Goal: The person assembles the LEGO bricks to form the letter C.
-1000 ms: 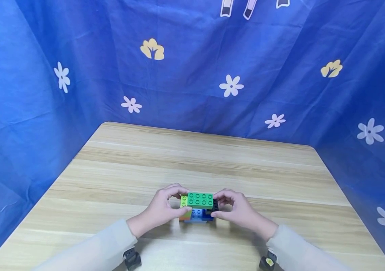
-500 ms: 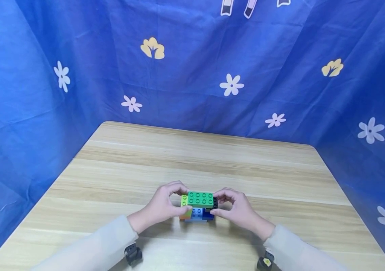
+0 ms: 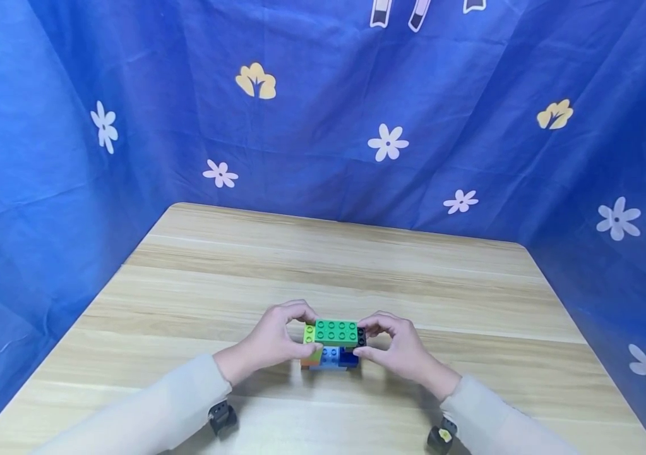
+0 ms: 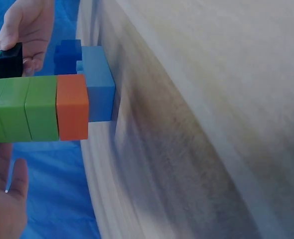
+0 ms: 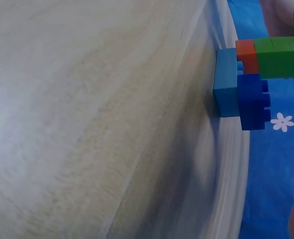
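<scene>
Between the two hands, a toy building-brick model stands on the table. Its light blue base brick [image 3: 330, 359] carries an orange brick [image 4: 72, 107] with a lime green stack [image 4: 28, 109] on the left and a dark blue brick [image 5: 250, 102] on the right. On top lies a long green brick [image 3: 336, 332], with a black brick [image 3: 362, 337] at its right end; a gap separates the black brick from the dark blue one. My left hand [image 3: 273, 340] grips the lime stack's upper end, thumb in front. My right hand [image 3: 395, 344] pinches the black brick between thumb and fingers.
The wooden table [image 3: 232, 253] extends beyond the model to its back edge. Blue cloth [image 3: 323, 114] printed with flowers hangs behind and at both sides. A black wrist camera sits on each sleeve.
Hands and bricks keep nearly the same place and hold. The whole head view has shifted very slightly.
</scene>
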`<state>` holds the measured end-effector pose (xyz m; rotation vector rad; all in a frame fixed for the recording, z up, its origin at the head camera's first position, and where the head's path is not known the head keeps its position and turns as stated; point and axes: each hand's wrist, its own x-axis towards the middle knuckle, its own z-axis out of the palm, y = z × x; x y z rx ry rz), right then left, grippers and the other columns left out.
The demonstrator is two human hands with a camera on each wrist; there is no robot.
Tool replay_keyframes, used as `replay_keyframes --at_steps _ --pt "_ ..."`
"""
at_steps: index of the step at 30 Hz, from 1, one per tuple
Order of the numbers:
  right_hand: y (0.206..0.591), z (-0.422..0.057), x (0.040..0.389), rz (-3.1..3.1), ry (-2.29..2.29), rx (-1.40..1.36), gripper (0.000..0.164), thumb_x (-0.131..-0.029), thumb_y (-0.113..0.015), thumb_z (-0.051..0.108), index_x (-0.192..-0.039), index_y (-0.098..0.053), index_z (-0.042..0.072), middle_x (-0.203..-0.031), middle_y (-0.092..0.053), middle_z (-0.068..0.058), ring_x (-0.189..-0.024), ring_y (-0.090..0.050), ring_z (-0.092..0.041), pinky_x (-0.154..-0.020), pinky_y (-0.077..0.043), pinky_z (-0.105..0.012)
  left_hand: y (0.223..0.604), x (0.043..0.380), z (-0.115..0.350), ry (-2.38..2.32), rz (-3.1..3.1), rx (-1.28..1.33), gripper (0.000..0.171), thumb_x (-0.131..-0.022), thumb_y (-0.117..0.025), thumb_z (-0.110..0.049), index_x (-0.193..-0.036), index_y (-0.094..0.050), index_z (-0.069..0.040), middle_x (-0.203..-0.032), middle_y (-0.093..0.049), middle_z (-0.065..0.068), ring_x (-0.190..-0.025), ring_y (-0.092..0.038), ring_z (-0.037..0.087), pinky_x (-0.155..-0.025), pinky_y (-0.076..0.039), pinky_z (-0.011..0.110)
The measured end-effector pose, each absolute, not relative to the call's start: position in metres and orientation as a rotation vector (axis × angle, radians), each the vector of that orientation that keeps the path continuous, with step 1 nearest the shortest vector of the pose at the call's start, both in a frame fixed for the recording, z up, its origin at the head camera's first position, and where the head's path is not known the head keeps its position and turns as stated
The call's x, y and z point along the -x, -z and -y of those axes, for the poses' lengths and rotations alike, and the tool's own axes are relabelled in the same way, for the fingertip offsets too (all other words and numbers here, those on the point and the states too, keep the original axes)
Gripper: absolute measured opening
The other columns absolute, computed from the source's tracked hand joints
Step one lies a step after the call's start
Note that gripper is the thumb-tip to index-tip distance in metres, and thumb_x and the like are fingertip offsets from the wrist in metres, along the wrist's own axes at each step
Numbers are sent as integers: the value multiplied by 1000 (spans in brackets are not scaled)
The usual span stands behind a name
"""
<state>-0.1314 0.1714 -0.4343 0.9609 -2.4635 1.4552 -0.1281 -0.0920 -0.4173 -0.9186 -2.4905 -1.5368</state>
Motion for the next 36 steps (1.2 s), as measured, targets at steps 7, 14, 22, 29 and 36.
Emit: replay_keyframes --at_steps 7,14,22,29,36 --pt "410 -165 119 2455 -1513 -955 34 -70 -80 -2 -100 -65 -3 -91 -66 -8 -81 -60 -13 -76 -54 -35 416 128 91 1533 2496 923 29 -68 -82 -11 -92 -66 -13 -92 -63 -8 -91 -59 14 -92 -45 44" --pt "405 -164 115 2436 -1550 -990 34 -71 -79 -3 -102 -64 -4 -93 -65 -8 -82 -60 -13 -76 -54 -38 419 128 92 1512 2502 936 32 -70 -80 -10 -99 -66 -11 -96 -63 -6 -89 -59 14 -84 -51 41" --pt "405 -163 114 2465 -1578 -982 35 -72 -78 -4 -103 -63 -4 -98 -65 -9 -84 -60 -14 -76 -54 -44 432 123 103 1495 2551 964 60 -71 -83 -28 -121 -59 -5 -113 -63 1 -97 -58 16 -87 -49 41" --pt "404 -163 115 2469 -1582 -985 35 -72 -78 -4 -103 -63 -4 -98 -65 -8 -84 -60 -14 -77 -54 -44 442 117 115 1506 2606 941 49 -72 -82 -17 -116 -60 -10 -103 -65 -5 -93 -62 18 -85 -50 40" --pt "408 -164 116 2524 -1615 -943 35 -74 -78 0 -105 -63 -4 -96 -65 -6 -84 -60 -12 -78 -54 -40 441 114 118 1573 2639 923 34 -75 -79 -16 -105 -64 -11 -96 -66 -7 -88 -63 17 -85 -51 39"
